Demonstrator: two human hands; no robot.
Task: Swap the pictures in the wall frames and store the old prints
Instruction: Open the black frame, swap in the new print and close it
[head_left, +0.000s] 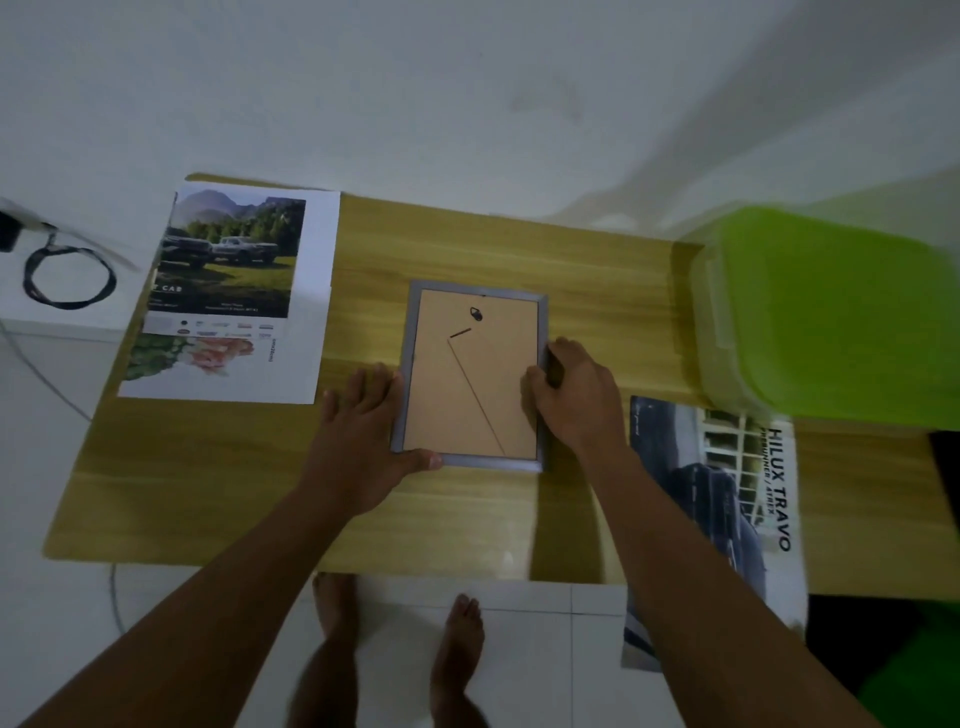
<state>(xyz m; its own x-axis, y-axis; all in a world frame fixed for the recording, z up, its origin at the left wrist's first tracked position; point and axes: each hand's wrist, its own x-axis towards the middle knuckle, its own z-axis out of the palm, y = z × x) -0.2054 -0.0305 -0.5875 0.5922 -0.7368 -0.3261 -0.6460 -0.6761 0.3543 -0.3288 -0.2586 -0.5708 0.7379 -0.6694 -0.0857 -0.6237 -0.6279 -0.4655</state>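
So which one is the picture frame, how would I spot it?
Find the long wooden table. The picture frame lies in its middle, between the two hands, left hand and right hand. Unlike the flat paper prints beside it, it has a grey border around a plain tan back with a small black hook.

One camera sits on the person's head. It looks down, close over the table (218, 467), arms and bare feet (457, 639).
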